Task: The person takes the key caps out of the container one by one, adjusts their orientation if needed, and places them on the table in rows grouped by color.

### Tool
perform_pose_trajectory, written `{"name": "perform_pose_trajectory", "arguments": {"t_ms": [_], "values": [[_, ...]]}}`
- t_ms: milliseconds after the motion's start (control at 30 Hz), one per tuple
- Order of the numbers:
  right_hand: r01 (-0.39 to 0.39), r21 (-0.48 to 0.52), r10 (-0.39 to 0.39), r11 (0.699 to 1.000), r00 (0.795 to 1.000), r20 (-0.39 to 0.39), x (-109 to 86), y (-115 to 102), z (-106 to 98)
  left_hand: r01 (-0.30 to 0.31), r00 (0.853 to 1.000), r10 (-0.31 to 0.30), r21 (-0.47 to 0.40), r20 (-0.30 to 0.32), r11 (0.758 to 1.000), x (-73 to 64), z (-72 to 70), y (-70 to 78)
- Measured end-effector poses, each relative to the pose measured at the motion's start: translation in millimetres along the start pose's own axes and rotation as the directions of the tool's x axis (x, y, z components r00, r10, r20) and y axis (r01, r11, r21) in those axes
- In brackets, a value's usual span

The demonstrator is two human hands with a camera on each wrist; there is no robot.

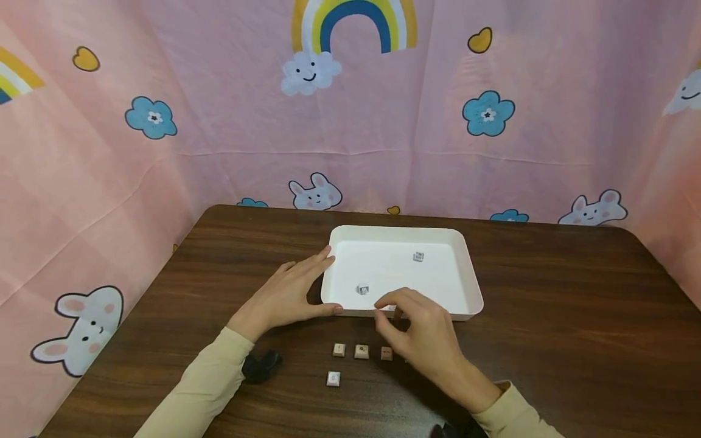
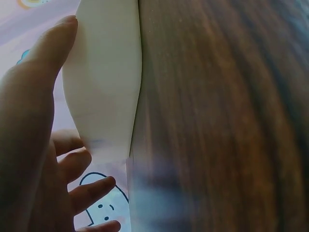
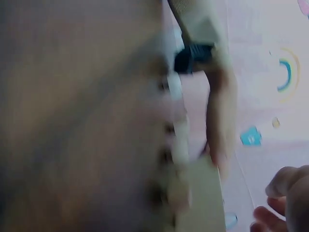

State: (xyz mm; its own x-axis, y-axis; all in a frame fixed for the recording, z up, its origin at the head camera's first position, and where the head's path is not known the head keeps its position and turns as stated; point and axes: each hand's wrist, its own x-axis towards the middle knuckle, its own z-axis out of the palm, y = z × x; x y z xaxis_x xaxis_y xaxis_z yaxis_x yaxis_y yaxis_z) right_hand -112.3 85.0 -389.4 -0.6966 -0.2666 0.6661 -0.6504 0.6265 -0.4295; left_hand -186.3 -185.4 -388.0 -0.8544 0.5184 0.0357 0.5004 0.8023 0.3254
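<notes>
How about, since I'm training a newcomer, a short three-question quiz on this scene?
1. True or false: the left hand touches the tray.
2. Inside the tray are: a) spoons; b) small pieces; c) pencils.
3. Fill in: in the head view, the keycaps on the table lie off the tray's ____ side (near or far).

Key: 1. True. 2. b. 3. Near.
</notes>
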Motion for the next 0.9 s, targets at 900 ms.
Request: {"name": "perform_pose_trajectory", "arguments": {"t_ms": [900], "values": [[-0.210, -0.169, 0.257, 0.963, 0.906, 0.338, -7.4, 119, -61, -0.011, 1.000, 0.011, 0.029, -0.001, 1.000, -1.4, 1.2, -0.1]]}}
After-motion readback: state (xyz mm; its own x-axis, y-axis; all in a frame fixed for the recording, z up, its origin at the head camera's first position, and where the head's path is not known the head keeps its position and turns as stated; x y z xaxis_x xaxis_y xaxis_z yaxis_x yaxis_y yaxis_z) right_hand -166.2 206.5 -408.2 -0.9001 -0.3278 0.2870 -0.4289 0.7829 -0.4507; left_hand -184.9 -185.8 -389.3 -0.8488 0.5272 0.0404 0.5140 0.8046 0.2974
